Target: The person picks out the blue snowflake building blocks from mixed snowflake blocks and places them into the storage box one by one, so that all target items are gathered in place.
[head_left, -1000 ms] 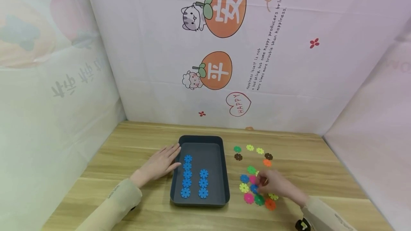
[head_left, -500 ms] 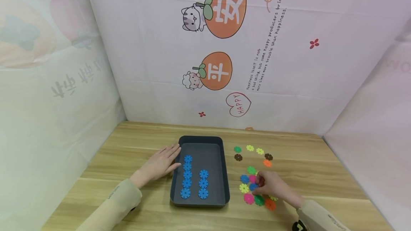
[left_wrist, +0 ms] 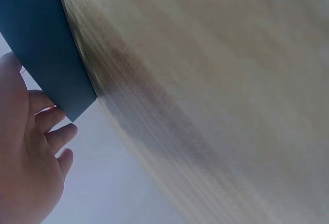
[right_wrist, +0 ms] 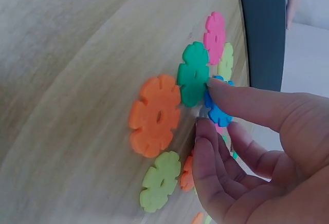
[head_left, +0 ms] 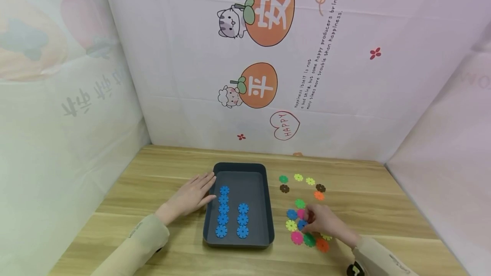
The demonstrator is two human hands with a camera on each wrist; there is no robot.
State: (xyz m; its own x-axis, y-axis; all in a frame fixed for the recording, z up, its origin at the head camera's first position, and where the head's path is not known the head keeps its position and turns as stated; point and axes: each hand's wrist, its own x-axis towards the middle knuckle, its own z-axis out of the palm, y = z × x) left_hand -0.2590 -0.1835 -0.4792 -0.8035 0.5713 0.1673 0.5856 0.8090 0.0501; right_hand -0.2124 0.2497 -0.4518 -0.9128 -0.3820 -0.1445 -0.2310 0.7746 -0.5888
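Observation:
My left hand (head_left: 192,193) lies with straight fingers on the left rim of a dark grey tray (head_left: 256,242), also at the edge of the left wrist view. Inside the tray are two columns of blue snowflake discs (head_left: 223,208), the right column holding three. To the tray's right, my right hand (head_left: 326,220) reaches down into a group of coloured discs. Its thumb and curled fingers pinch at the edges of a blue snowflake disc (right_wrist: 220,110), which they partly cover. A green disc (right_wrist: 194,75) and an orange disc (right_wrist: 155,116) lie just beside that hand.
Around the right hand lie pink (head_left: 297,237), yellow (head_left: 291,225) and another blue disc (head_left: 292,214). Farther back are green (head_left: 283,179), brown (head_left: 320,188) and orange discs (head_left: 319,195). A printed cloth wall (head_left: 192,97) stands behind the wooden table (head_left: 176,156).
My right hand has shifted slightly left and closed in on the blue disc, then stays nearly still. The left hand and the discs in the tray have not moved.

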